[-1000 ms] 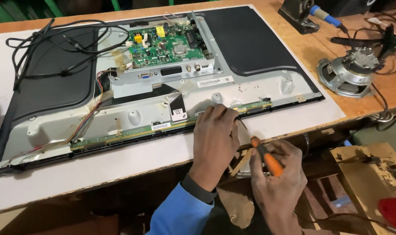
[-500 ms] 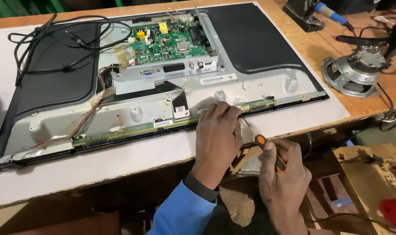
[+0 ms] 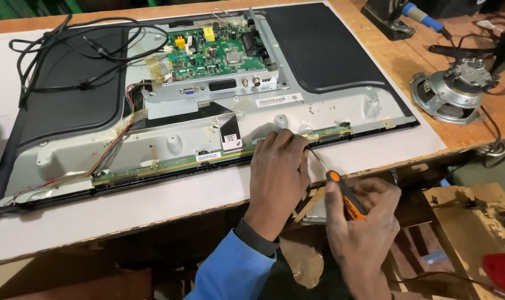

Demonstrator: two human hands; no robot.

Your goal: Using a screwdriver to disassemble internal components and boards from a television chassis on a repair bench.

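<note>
An opened flat-screen panel [image 3: 169, 144] lies face down on a white sheet, its metal back bare. A green circuit board [image 3: 219, 53] sits at its upper middle, and a long narrow green strip board [image 3: 169, 165] runs along its near edge. My left hand [image 3: 277, 166] rests fingers-down on the right part of that strip. My right hand [image 3: 366, 222] grips a screwdriver [image 3: 345, 194] with an orange and black handle. Its thin shaft slants up-left, and the tip touches the panel edge beside my left fingers.
A loose black cable [image 3: 69, 50] coils over the panel's left part. A round speaker driver [image 3: 452, 94] with wires lies on the wooden bench at right. Below the bench edge sit cardboard scraps [image 3: 469, 222] and a red object [image 3: 502, 272].
The view shifted slightly. My right hand has lifted the screwdriver toward the panel edge, so its tip now meets the strip beside my left fingers. My left hand stayed put.
</note>
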